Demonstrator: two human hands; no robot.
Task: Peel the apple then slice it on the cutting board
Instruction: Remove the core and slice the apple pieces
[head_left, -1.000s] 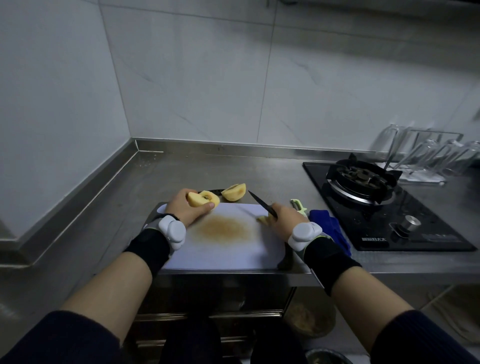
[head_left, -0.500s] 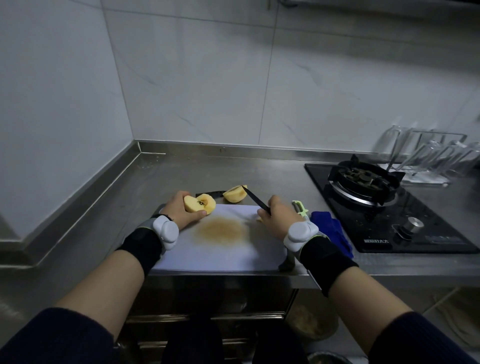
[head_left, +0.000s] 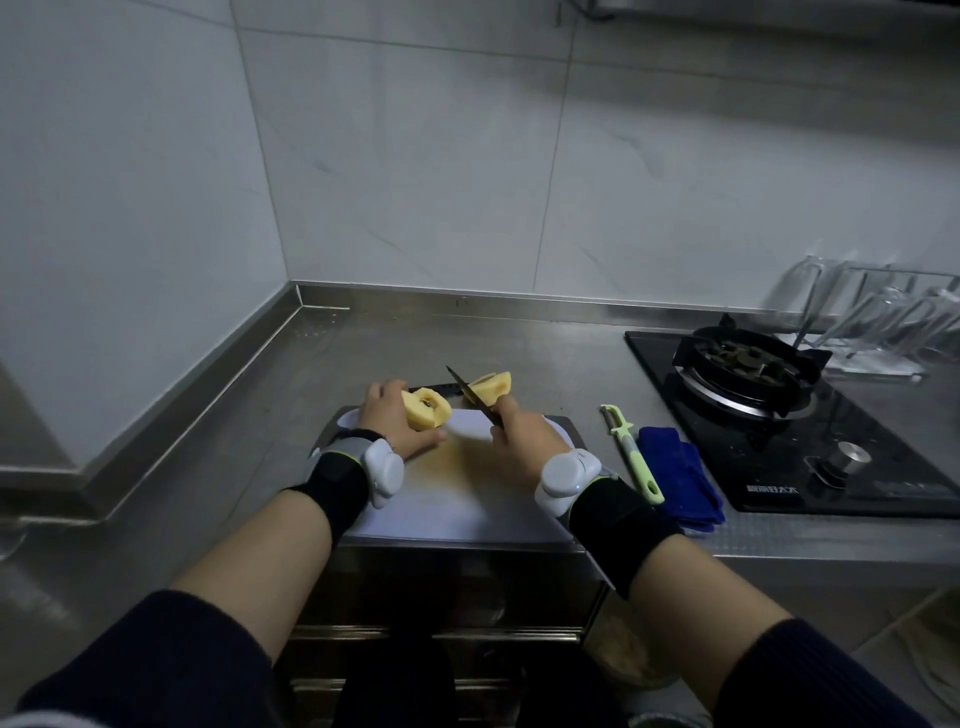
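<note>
Left hand holds an apple half; right hand holds the knife, handle hidden in its grip.

Two apple halves — one knife

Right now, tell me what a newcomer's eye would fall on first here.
The pale peeled apple half stands out, gripped by the left hand at the far left of the white cutting board. Beside it the right hand holds a dark knife, blade pointing toward a second apple half near the board's far edge. A green peeler lies on the steel counter to the right.
</note>
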